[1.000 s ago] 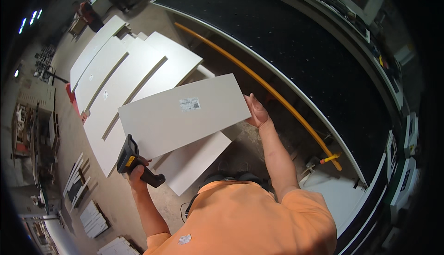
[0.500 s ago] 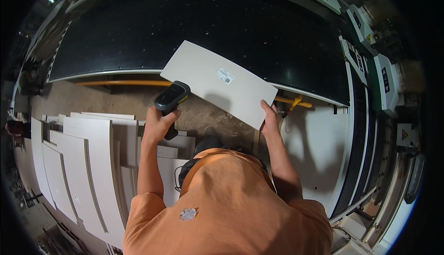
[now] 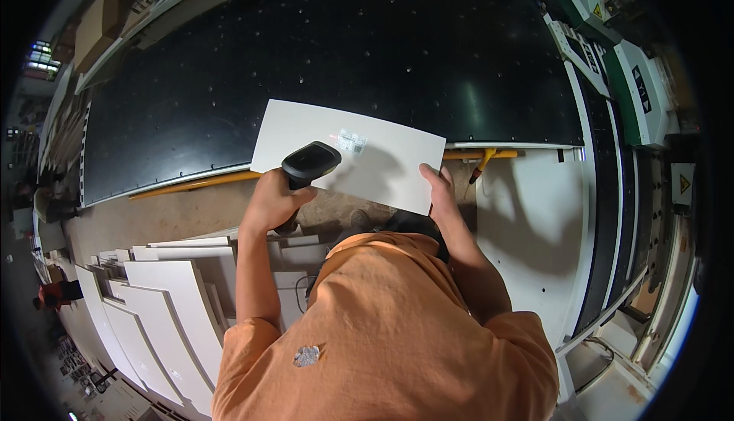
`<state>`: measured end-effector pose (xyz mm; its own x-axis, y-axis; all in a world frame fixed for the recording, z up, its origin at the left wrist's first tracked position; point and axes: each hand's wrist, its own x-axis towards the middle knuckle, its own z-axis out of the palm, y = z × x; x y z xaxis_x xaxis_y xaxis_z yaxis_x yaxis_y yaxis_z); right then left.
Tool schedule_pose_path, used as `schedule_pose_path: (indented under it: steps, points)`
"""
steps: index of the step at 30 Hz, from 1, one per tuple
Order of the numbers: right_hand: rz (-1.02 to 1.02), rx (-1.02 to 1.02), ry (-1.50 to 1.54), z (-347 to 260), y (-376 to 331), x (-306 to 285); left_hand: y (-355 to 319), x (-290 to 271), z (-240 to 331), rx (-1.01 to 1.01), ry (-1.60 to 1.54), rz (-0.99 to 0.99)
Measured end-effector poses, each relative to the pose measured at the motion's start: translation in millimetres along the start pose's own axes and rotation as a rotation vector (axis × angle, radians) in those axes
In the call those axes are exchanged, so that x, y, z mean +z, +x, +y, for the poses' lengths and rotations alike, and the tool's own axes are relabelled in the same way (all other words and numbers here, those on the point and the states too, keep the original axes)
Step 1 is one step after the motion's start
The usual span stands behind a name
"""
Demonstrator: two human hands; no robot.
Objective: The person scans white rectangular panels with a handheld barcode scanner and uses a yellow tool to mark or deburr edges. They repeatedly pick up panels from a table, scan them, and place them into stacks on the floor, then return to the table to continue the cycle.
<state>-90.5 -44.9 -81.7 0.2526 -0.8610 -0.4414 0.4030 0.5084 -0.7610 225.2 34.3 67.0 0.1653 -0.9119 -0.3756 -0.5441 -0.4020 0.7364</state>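
My left hand [image 3: 272, 204] is wrapped round the handle of a black barcode scanner [image 3: 312, 161]. Its head points at a printed label [image 3: 352, 141] stuck on a white rectangular board [image 3: 298, 127], and a faint reddish light shows at the label's left. My right hand [image 3: 440, 192] grips the board at its right end, thumb on top, the other fingers mostly hidden behind. The board is held tilted, its far part over the edge of a black worktable [image 3: 367, 62].
White panels [image 3: 164, 283] lean in a stack at lower left. A large white panel [image 3: 527, 215] stands on the right. A yellow bar [image 3: 199, 186] runs below the table's edge, with a yellow-handled tool [image 3: 482, 164] beside it. Machine housings [image 3: 634, 89] flank the right.
The scanner has moved right and now overlaps the board, nearer the label. The board has shifted left and turned a little toward level. Both hands keep their hold.
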Motion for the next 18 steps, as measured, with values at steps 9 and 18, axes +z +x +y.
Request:
schedule_pose_path:
  steps: [9,18]
  points:
    - [0.036,0.059,-0.008,-5,8,7,-2,3,16,0.012,-0.057,0.081]
    - [0.075,0.086,-0.065,-7,16,23,-11,15,7,-0.054,-0.034,0.091]
